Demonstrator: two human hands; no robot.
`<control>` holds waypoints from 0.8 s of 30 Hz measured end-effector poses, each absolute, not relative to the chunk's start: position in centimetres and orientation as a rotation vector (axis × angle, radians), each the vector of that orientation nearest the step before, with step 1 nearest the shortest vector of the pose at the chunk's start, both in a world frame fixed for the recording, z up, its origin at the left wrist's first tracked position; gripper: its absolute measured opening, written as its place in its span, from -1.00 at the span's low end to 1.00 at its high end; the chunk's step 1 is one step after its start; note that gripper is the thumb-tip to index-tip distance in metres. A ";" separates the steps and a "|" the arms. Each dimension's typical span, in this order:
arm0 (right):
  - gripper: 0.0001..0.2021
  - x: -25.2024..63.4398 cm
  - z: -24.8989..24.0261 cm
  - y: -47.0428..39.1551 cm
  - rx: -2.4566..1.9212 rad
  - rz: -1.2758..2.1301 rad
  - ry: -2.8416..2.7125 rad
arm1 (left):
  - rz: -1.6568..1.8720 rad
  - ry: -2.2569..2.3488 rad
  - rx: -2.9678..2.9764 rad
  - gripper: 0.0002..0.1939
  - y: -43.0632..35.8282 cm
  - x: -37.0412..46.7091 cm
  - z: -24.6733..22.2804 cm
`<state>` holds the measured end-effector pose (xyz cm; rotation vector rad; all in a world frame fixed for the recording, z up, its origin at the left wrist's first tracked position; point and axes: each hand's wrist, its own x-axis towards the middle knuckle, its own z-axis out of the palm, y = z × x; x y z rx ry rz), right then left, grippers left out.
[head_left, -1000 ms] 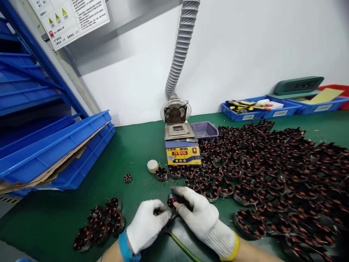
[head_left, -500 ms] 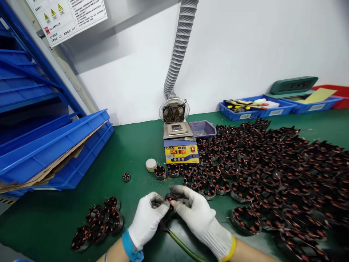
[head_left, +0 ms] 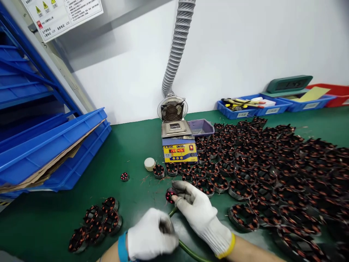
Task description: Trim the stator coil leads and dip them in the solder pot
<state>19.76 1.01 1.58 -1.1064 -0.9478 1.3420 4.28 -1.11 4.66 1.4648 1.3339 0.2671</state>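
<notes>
Green counter (head_left: 133, 142) spreads out under the hands, a yellow-fronted machine (head_left: 180, 154) straight beyond them. Right hand (head_left: 198, 211), gloved in white — thumb and fingers pinching a small wound core (head_left: 169, 197), out ahead of the left hand (head_left: 151, 234). That left one's blurred, fingers curled — can't tell whether it grips anything. Green cord (head_left: 189, 250) shows between them; wound rings (head_left: 268, 174) crowd in beyond and right of the right hand.

Single head-worn view, looking forward and down across green bench (head_left: 133, 140); bench close, white wall (head_left: 240, 47) beyond.
</notes>
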 end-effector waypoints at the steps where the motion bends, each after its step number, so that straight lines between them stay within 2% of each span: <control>1: -0.58 19.8 1.6 1.1 -1.109 1.337 -0.938 | 0.182 1.332 1.490 -0.80 -1.3 4.2 5.0; 3: -0.57 19.8 1.6 1.1 -1.110 1.351 -0.921 | 0.183 1.415 1.495 -0.76 -1.2 4.2 5.5; 7: -0.54 19.3 1.6 0.4 -1.102 1.417 -0.882 | 0.658 1.529 1.379 -0.66 -0.3 4.6 5.1; 10: -0.55 19.0 1.7 0.0 -1.090 1.453 -0.850 | 0.870 1.467 1.308 -0.62 -0.1 4.7 4.1; 12: -0.56 19.0 1.8 0.2 -1.083 1.462 -0.820 | 0.876 1.436 1.322 -0.68 -0.4 4.7 3.6; 15: -0.56 19.3 2.0 0.6 -1.075 1.433 -0.788 | 0.649 1.395 1.474 -0.79 -1.3 4.6 3.6; 18: -0.58 19.5 2.0 0.8 -1.072 1.394 -0.781 | 0.445 1.418 1.568 -0.78 -1.6 4.6 4.6; 21: -0.59 19.3 2.1 0.7 -1.071 1.400 -0.781 | 0.612 1.562 1.491 -0.78 -1.2 4.6 5.4; 24: -0.58 19.0 2.1 0.3 -1.072 1.450 -0.770 | 0.800 1.501 1.370 -0.74 -0.6 4.7 5.0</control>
